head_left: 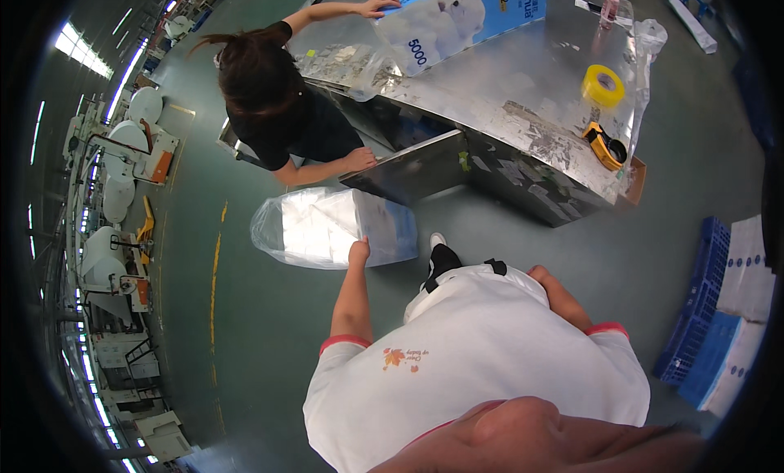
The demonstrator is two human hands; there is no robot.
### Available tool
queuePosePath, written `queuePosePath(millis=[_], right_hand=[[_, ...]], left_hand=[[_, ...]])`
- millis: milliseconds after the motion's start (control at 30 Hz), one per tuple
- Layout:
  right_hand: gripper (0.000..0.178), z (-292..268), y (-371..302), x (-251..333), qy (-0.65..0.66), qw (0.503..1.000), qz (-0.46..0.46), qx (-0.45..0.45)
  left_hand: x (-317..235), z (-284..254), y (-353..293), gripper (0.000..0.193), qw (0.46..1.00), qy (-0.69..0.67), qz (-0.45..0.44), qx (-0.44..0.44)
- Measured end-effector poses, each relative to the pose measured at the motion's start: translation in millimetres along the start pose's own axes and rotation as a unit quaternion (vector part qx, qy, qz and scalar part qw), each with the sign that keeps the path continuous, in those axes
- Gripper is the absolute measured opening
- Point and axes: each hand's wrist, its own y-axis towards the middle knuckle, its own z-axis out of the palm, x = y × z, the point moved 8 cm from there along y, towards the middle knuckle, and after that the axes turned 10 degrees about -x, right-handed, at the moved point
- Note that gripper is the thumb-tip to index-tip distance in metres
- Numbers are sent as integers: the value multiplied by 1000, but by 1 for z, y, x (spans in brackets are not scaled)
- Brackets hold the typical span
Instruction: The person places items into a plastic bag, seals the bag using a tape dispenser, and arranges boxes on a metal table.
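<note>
The left hand [359,250] grasps the filled clear bag [314,228] beside the metal table [498,85]; closure of the right hand [539,274] cannot be determined. The bag (probably light, soft, slippery) suits two-handed underside support.

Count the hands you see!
4. Wearer's left hand at the bagged pack; right hand, partly hidden, by the white shirt; co-worker's upper hand on the blue box, lower hand at the metal panel.
</note>
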Motion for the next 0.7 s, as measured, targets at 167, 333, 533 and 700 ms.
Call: queuePosePath(millis=[167,333,533,700], right_hand=[[23,16,-29,-75,-73,990,-117,35],[21,42,-65,-176,-87,983,-42,154],[19,41,-27,-97,201,978,42,22],[58,-85,-193,228,98,896,-425,-81]], left_hand=[[-37,4,-55,54,997,66,25,17],[-66,36,-145,51,996,69,36,54],[-151,59,-230,47,980,62,136,134],[-136,71,-328,43,960,-1,197,199]])
